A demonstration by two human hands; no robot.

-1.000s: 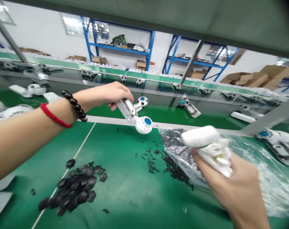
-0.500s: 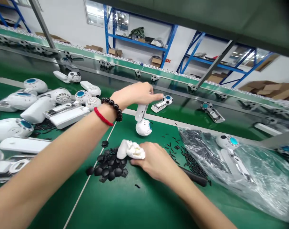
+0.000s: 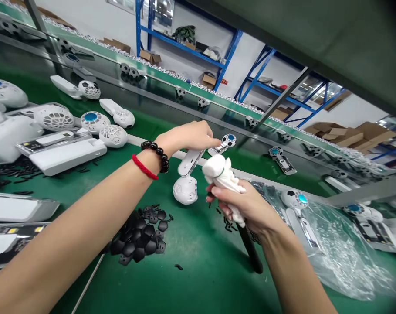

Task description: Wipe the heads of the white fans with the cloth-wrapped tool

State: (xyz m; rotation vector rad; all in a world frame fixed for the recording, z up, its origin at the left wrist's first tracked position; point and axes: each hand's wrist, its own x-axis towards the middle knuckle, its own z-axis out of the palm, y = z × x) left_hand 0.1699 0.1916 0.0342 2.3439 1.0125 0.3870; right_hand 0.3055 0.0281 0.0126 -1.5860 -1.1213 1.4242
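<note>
My left hand (image 3: 198,137), with a black bead bracelet and a red band at the wrist, is closed on the upper end of a white folding device (image 3: 185,190), whose round football-patterned head hangs down over the green table. In my right hand (image 3: 240,196) is a mallet (image 3: 252,255) with its head wrapped in white cloth, raised just right of the device. The black handle points down toward me. Black pentagon pieces (image 3: 140,237) lie in a pile below the device.
White devices (image 3: 70,152) crowd the left side. A clear plastic bag (image 3: 341,248) lies at the right, with a device on it. Small black strips (image 3: 228,224) are scattered near my right hand. Beyond runs a green conveyor (image 3: 158,124) carrying more devices.
My right hand has lifted the cloth-wrapped mallet off the table and up beside the device. The device in my left hand appears slightly lower and further left; the view has shifted.
</note>
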